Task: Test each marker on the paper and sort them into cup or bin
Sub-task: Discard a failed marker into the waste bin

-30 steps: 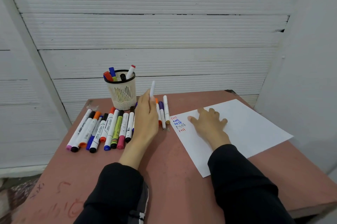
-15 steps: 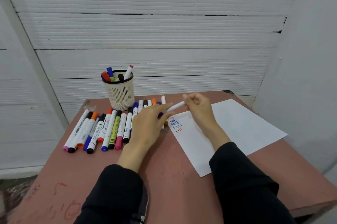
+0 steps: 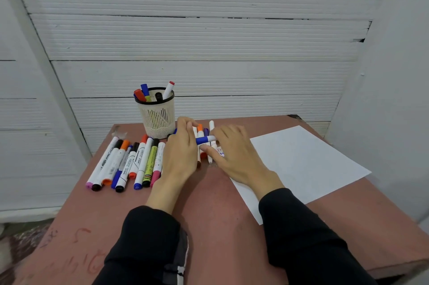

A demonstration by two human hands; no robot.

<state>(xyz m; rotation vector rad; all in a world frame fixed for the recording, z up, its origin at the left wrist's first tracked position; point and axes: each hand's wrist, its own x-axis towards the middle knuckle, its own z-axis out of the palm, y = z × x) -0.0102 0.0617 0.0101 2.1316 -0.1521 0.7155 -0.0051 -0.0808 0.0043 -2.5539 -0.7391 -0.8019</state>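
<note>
A white marker with a blue cap (image 3: 205, 139) lies level between my two hands, just above the table. My left hand (image 3: 181, 157) holds its capped end and my right hand (image 3: 234, 157) pinches its white barrel. Under them lie a few slim markers (image 3: 200, 130), partly hidden. A row of several thicker markers (image 3: 130, 161) lies to the left. The white mesh cup (image 3: 159, 119) with several markers in it stands behind my left hand. The white paper (image 3: 301, 164) lies at the right, with small test scribbles at its near-left corner, mostly covered by my right hand.
The reddish table (image 3: 209, 215) ends close on the right and at the front. White ribbed wall panels (image 3: 209, 40) stand right behind the table, and a white panel closes the right side. No bin is in view.
My left hand brought the marker from upright down to level, and my right hand left the paper and took its other end. Both hands now meet over the slim markers.
</note>
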